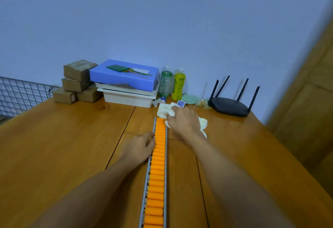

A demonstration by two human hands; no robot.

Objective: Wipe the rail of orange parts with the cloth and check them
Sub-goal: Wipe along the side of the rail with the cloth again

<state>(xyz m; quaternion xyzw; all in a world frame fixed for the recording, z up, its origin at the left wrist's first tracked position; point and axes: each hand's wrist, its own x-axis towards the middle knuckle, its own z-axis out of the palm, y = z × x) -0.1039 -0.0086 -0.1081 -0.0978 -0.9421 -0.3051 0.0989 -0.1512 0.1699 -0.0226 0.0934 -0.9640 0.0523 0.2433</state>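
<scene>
Wooden plank table [54,146] against a pale blue wall [162,20] is noted as the work surface. A long grey metal rail [148,173], filled with a row of orange cylindrical parts [158,155], is laid lengthwise on the table, running away from the person; all places below are given from it. A crumpled white cloth [164,110] is found at the rail's far end, bunched partly over the last orange parts and partly on the table to the rail's right. The right hand [182,121] is closed round the cloth, knuckles up, with the forearm stretched along the rail's right side. The long reach is judged to suit a wiping stroke started at the far end and drawn toward the body. The left hand [138,146] is set against the rail's left wall, nearer the person than the cloth, palm down, fingers bent, fingertips at the metal. Whether the edge is pressed or hooked cannot be told, the picture being blurred there. This placement is judged to brace the rail against sliding. The hands are apart, one on each side of the rail. Beyond the rail's far end, a black four-antenna router [230,106] is seen to the right, and a flat blue box [124,78] on stacked white trays [128,96] to the left.
</scene>
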